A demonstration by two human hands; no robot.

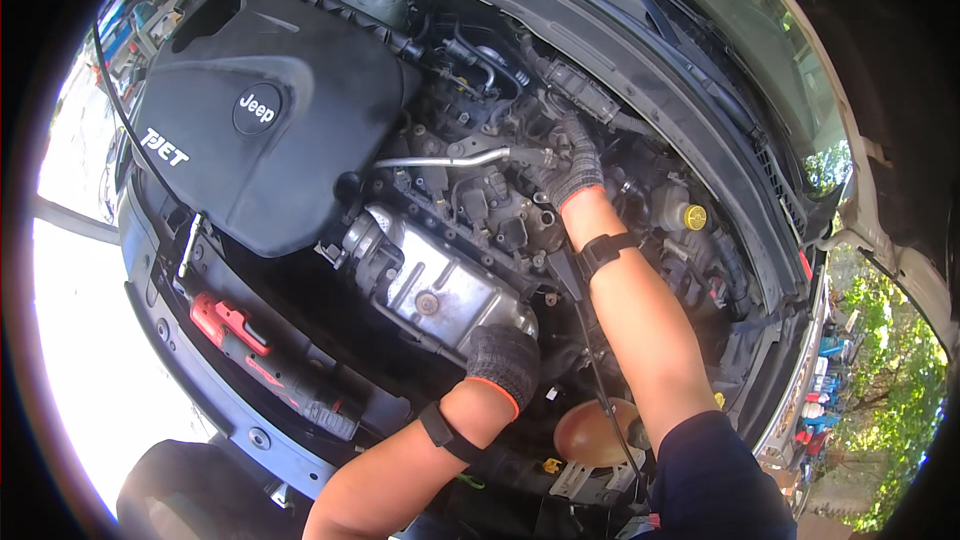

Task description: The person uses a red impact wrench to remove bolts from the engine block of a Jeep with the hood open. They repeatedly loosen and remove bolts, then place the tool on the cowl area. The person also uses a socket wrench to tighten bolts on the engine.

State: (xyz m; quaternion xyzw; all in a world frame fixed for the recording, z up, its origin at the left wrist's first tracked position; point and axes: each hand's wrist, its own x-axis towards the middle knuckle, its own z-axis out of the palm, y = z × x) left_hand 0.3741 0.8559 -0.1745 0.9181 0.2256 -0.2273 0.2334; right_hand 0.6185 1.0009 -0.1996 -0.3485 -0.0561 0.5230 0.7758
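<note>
With the dark metal engine (pixel 480 202) partly uncovered, work seems midway; what remains is unclear. The dark-gloved left hand (pixel 503 360) rests against the silver sheet-metal heat shield (pixel 437 285), the right (pixel 570 168) beside the bent silver pipe (pixel 450 159); I cannot tell either grip. The yellow plastic cap (pixel 694 217) closes its reservoir, contents unseen.

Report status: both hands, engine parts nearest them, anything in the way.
Left hand at silver heat shield, grip unclear. Right hand beside bent metal pipe, grip unclear. Red power tool lies apart from both.
</note>
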